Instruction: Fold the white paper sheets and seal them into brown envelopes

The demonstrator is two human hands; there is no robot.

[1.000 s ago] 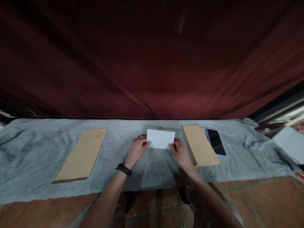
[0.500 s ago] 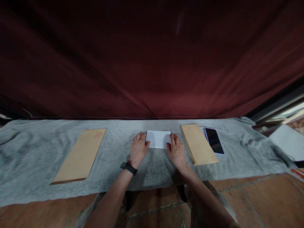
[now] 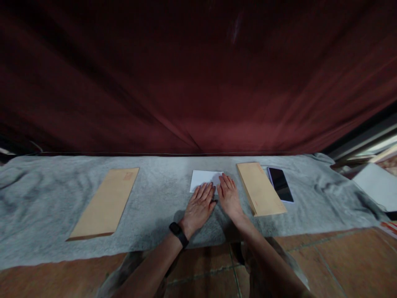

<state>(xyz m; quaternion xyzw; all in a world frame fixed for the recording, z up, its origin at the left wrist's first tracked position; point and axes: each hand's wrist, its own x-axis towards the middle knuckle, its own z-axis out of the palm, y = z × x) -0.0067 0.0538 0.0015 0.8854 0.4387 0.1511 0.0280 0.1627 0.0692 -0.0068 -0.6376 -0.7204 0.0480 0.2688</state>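
A white sheet of paper, perhaps folded, lies flat on the grey cloth in front of me. My left hand rests with its fingers stretched out over the paper's near edge; a black watch is on that wrist. At the paper's right end, my right hand lies flat with fingers extended, covering that end. Just right of it is a stack of brown envelopes. Neither hand grips anything.
Another brown envelope lies at the left on the cloth. A phone with a light purple edge sits beside the right-hand stack. Behind the cloth hangs a dark red curtain. Tiled floor shows at the near side.
My left hand has left the paper's left end and moved right and nearer, onto its near edge. My right hand stays at the right end, its fingers now flatter.
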